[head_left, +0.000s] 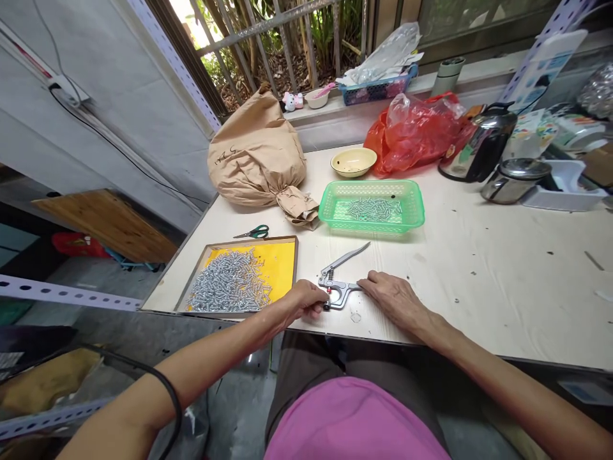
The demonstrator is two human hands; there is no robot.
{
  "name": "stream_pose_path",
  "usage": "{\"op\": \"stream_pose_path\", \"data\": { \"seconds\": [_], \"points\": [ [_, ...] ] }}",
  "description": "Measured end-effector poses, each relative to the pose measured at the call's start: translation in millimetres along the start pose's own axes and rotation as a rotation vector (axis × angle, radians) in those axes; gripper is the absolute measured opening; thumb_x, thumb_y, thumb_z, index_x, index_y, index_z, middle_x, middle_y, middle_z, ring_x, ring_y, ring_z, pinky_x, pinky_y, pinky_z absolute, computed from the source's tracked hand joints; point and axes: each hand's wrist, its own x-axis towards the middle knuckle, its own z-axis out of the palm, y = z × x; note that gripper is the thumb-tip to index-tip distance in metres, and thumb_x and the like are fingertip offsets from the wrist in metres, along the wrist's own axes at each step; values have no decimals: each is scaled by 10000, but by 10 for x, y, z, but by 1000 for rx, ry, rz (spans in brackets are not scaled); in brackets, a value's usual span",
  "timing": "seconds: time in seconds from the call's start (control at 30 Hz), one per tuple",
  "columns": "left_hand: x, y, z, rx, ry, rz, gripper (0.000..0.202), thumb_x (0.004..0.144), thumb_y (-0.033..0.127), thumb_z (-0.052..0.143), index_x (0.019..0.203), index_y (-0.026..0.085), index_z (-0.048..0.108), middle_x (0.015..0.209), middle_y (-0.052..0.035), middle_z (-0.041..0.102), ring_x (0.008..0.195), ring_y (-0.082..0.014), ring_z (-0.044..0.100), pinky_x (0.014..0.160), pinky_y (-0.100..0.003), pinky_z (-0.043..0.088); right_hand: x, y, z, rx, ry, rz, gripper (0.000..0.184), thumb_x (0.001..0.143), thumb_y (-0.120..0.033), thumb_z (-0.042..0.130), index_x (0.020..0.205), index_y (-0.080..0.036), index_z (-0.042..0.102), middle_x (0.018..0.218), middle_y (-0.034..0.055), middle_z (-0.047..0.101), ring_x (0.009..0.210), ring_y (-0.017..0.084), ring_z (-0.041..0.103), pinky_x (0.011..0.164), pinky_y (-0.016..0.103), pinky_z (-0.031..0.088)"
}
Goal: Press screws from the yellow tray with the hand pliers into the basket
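Observation:
Hand-held snap-fastener pliers [341, 285] lie near the front edge of the table, their long upper handle raised and their jaws apart. My right hand [390, 295] is closed around the end of the lower handle and rests on the table. My left hand [311, 298] is pinched at the jaw end, beside a small red part and the black lower die. Whatever its fingertips hold is too small to make out. Left of it, a shallow tray [295, 255] with a yellow bottom holds a heap of small silvery metal pieces. More such pieces lie in a green plastic basket [371, 225] beyond the pliers.
Green-handled scissors [258, 232] lie behind the tray. Farther back are a tied brown cloth sack [258, 153], a cream oval bowl [353, 161] and a red plastic bag [412, 137]. A kettle [488, 144] and a lidded metal pot [514, 181] stand at the right.

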Motion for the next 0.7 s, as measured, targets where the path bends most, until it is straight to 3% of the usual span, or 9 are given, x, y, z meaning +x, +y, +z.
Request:
{"op": "stream_pose_path", "data": {
  "seconds": [0.17, 0.27, 0.33, 0.4, 0.53, 0.7],
  "points": [
    [14, 11, -27, 34, -34, -14, 277, 693, 275, 713, 535, 137, 533, 382, 46, 477, 335, -54, 401, 386, -188, 312, 3, 4, -78, 47, -38, 7, 265, 952, -197, 357, 994, -224, 617, 923, 67, 581, 822, 182, 536, 650, 281, 364],
    [-3, 6, -32, 46, -40, -19, 289, 676, 310, 737, 552, 137, 542, 388, 45, 487, 333, -54, 409, 386, -186, 305, 80, 114, -105, 79, 31, -29, 268, 909, -365, 488, 1106, -226, 606, 1163, 119, 557, 1006, 248, 519, 776, 344, 414],
    [-16, 4, -32, 44, -38, -19, 266, 694, 292, 721, 563, 136, 549, 385, 46, 489, 329, -56, 410, 391, -188, 315, 173, 230, -88, 65, 84, -48, 558, 807, -507, 603, 1270, -206, 518, 1382, 168, 419, 1206, 331, 410, 907, 435, 388],
    [-22, 0, -30, 40, -34, -25, 247, 724, 262, 685, 563, 139, 544, 378, 43, 489, 315, -58, 403, 389, -191, 313, 280, 347, -51, 44, 57, -58, 847, 707, -617, 653, 1380, -165, 409, 1472, 202, 302, 1322, 388, 272, 987, 502, 329],
    [2, -24, -23, 19, -24, -27, 248, 743, 219, 647, 542, 140, 524, 354, 42, 472, 294, -59, 389, 383, -190, 300, 457, 491, 17, 29, -25, -109, 1007, 634, -705, 645, 1415, -136, 362, 1450, 214, 340, 1348, 408, 231, 1026, 540, 272],
    [27, -56, -22, 15, -23, -20, 266, 736, 217, 652, 521, 140, 515, 363, 37, 478, 297, -61, 389, 376, -196, 283, 549, 488, -21, 12, -2, -146, 1018, 560, -736, 665, 1340, -123, 440, 1255, 206, 497, 1159, 382, 432, 957, 523, 320]
  ]
}}
